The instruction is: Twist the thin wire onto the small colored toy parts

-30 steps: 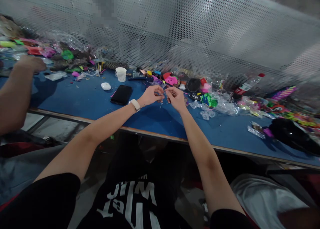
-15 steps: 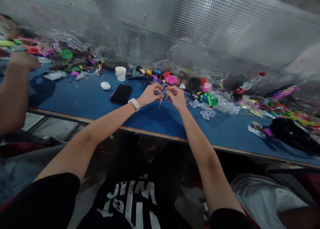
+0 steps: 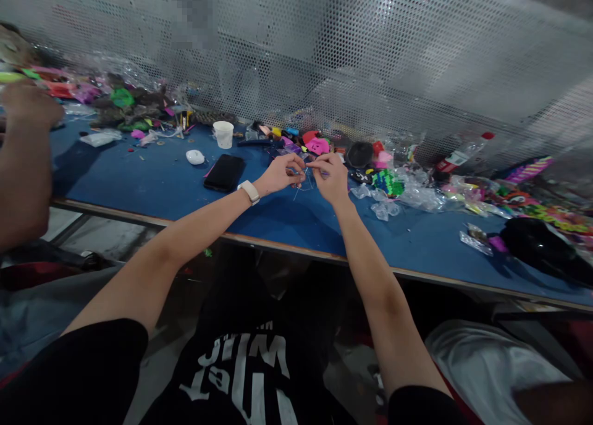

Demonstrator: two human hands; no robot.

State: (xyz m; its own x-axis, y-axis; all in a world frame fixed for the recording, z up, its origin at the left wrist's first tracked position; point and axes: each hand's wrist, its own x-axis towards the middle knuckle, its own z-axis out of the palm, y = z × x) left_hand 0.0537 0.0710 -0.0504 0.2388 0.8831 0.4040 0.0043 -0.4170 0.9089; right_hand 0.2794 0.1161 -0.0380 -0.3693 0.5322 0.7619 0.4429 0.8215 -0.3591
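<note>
Over the blue table [image 3: 273,221], my left hand [image 3: 280,173] is closed in a pinch on a thin pale string [image 3: 296,194], whose loose end hangs below the fingers. My right hand [image 3: 332,176] faces it, thumb and forefinger pinched on the same string close to the left fingertips. Part of the string curves in a loop between the two hands. Whatever else the fingers may hold is too small to make out. A pale watch [image 3: 249,192] is on my left wrist.
Left of my hands lie a black phone [image 3: 225,172], a white earbud case [image 3: 195,157] and a paper cup [image 3: 223,134]. Colourful pieces and plastic bags [image 3: 417,193] line the mesh panel [image 3: 296,60]. A co-worker's arm [image 3: 28,159] reaches in at left; a bottle [image 3: 463,153] leans at right.
My right hand has turned slightly and its fingers have drawn in tighter by the left fingertips. My left hand stays nearly in place. The co-worker's hand has shifted left.
</note>
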